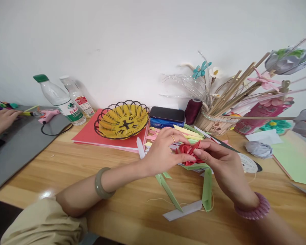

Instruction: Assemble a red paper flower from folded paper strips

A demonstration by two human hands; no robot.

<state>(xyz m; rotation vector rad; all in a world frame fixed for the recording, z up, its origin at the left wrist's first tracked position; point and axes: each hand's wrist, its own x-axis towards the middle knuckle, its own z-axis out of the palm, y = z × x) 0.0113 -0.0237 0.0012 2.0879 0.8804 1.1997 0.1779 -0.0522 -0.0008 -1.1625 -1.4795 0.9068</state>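
Landmark: yellow woven basket (119, 119) with a black looped rim, standing on red paper sheets (84, 132).
Red paper piece (186, 149): folded, with pointed, petal-like tips; located to the right of the basket and nearer the person, between the two hands. Whether it touches the strips beneath cannot be told.
Left hand (165, 149): grasping the red paper piece from its left side, thumb across the near face, fingers curved over the far side; ring on one finger, bangle at the wrist.
Right hand (219, 158): pinching the same piece from its right side between thumb and forefinger; purple bracelet at the wrist.
Folded strips: green strips (207, 190) and a white strip (183, 211), lying on the wooden table (112, 217) to the right of the basket and nearer the person.
Phone (167, 114): dark, lying on a blue packet (159, 123) just right of the basket.
Thread spool (193, 110): dark red, right of the basket, beyond the phone.
Bottles: a green-capped bottle (71, 112) and a white-capped bottle (83, 102), both left of the basket.
Co-worker's hand (2, 119): far left of the basket, well apart from it, near a pink glue gun (49, 115).
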